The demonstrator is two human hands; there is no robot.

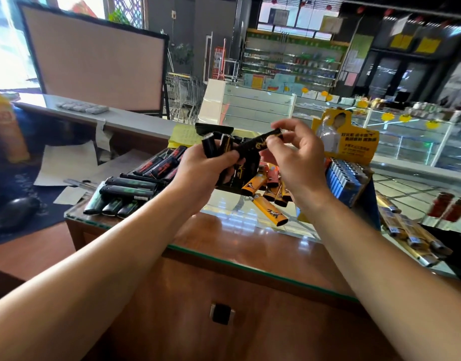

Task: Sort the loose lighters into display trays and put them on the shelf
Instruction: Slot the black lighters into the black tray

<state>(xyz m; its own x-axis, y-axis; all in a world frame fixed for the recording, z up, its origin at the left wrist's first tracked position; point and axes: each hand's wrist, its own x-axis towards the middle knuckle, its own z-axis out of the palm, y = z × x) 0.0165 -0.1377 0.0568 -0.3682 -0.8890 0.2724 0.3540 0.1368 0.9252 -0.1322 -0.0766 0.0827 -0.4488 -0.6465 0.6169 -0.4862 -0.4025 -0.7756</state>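
Black with a gold print, the lighter is pinched near its metal-capped end between the thumb and fingertips of the right hand, while its other end runs down into the left hand. That hand's fingers are curled round a small bundle of black lighters, two of which stand with their metal tops up, above the fist.

The held lighter's long axis slants from lower left to upper right, cap end highest and pointing up and to the right, toward the yellow display card.

Risks, as judged from this pose: the left hand's grip is crowded, so pulling or pushing one lighter through it could loosen the others and drop them onto the glass counter, where they might skid off the edge. The right hand's pinch is light and close to the tip, so the lighter could swivel. Mixing is likely too, since orange lighters lie directly beneath the hands, with green-marked black lighters to the left and a blue tray just to the right.
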